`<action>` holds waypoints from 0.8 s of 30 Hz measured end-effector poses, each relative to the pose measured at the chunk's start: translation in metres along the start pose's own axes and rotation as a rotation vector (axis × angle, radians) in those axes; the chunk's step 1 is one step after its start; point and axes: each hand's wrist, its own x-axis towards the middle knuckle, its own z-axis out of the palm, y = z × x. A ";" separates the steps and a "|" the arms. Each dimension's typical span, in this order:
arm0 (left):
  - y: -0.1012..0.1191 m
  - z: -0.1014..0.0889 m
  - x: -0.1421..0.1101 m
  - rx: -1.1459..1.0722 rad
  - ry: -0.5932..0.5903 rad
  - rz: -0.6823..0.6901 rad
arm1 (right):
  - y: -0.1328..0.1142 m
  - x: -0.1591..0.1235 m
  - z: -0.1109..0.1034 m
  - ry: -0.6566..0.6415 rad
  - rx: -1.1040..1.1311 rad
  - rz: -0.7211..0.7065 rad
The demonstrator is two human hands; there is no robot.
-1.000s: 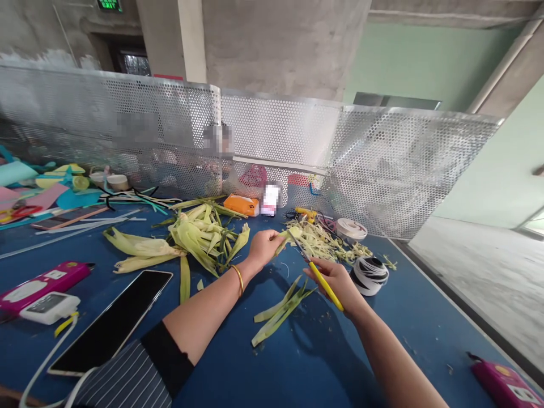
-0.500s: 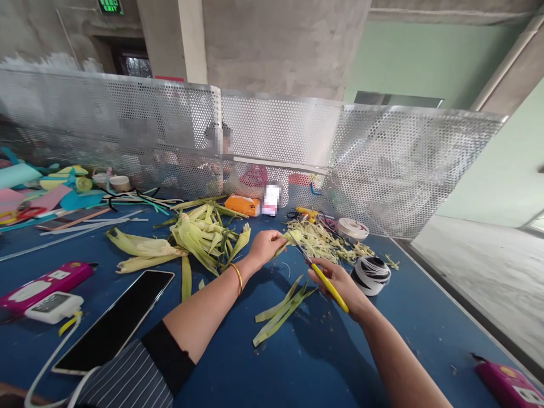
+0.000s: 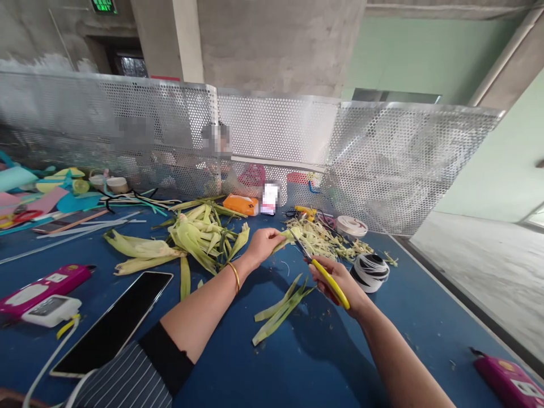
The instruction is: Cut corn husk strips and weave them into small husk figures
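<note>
My left hand [image 3: 264, 245] pinches a pale green corn husk [image 3: 292, 233] above the table. In my right hand [image 3: 338, 279] is a pair of scissors [image 3: 329, 280] with yellow handles, its blades at the husk. Below the hands, a few cut husk strips [image 3: 283, 311] lie on the blue table [image 3: 238, 362]. Behind the scissors spreads a heap of thin husk shreds [image 3: 317, 241]. A larger pile of whole husks [image 3: 202, 232] lies to the left of my left hand.
A roll of black and white cord [image 3: 369, 273] stands right of my right hand. A black phone [image 3: 114, 323] lies at left, near a magenta device [image 3: 46, 289]. An orange packet [image 3: 240, 204] and a lit phone [image 3: 269, 198] stand before the perforated metal screen [image 3: 276, 122]; a person sits behind it.
The view has shifted slightly. Both hands keep nearly the same place, and the scissor handles have turned a little in my right hand.
</note>
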 end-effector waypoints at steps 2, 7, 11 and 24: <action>0.001 0.000 -0.001 -0.009 -0.010 0.010 | 0.003 0.002 -0.001 0.003 0.000 -0.004; 0.001 0.002 -0.003 0.035 -0.018 0.024 | 0.008 0.007 -0.001 0.006 0.018 -0.006; -0.002 0.002 -0.001 0.037 -0.005 0.003 | 0.009 0.009 0.000 0.019 -0.055 -0.032; 0.005 -0.001 0.000 -0.137 0.054 -0.052 | 0.019 0.014 -0.008 0.434 -0.990 -0.114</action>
